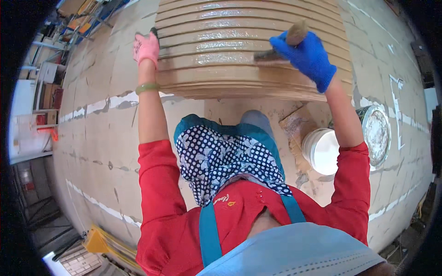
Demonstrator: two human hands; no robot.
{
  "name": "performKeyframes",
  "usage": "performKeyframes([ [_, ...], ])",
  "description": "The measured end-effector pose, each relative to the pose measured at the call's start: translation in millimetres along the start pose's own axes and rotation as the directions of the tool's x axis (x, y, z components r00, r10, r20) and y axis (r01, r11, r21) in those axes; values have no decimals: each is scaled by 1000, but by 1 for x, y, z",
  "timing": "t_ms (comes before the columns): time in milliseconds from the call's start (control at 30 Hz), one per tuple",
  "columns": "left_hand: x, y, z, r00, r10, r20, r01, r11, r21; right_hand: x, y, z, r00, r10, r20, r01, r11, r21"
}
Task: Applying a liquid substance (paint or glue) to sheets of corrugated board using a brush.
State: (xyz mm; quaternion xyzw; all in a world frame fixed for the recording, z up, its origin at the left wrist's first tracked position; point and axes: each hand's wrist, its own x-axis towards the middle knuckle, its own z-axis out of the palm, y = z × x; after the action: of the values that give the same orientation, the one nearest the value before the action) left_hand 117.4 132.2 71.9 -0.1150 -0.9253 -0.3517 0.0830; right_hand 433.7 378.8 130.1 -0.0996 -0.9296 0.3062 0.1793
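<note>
A stack of brown cardboard sheets (207, 73), overlapped in steps, lies in front of me, with wet, shiny bands running across the exposed strips. My right hand (308, 57), in a blue knitted glove, is closed around a brush (297, 33). The brush's rounded wooden end rises above the fist, and its dark bristle end rests low over a strip at the right of the shiny bands. At the stack's left edge is my left hand (146, 47) in a pink glove, fingers curled. Something dark shows at its fingertips; what they grip is not clear.
Right of my knees stand a white bucket (320, 152) and a larger round container smeared with white (376, 135). A flat brown piece (297, 129) lies beside the bucket. Shelving (46, 87) lines the far left, and a yellow frame (99, 241) stands at lower left.
</note>
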Motion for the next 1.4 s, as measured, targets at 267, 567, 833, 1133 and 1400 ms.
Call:
performKeyframes([
  [267,-5,-17,33,993,-113,39,108,988,111,197,-35,53,894,-93,-438,32,989,-144],
  [567,-12,-18,27,996,-59,67,57,998,33,182,4,115,864,-421,-277,255,840,-479],
  [833,-4,-41,42,997,5,-74,-4,1000,15,-5,-103,126,956,-274,-102,261,957,-127],
  [1133,-14,-17,28,997,-52,60,49,998,46,-28,-124,117,943,-303,138,328,918,-223],
  [1400,-15,-14,27,997,-22,77,24,999,-27,-59,-64,131,866,-286,-411,169,940,-298],
])
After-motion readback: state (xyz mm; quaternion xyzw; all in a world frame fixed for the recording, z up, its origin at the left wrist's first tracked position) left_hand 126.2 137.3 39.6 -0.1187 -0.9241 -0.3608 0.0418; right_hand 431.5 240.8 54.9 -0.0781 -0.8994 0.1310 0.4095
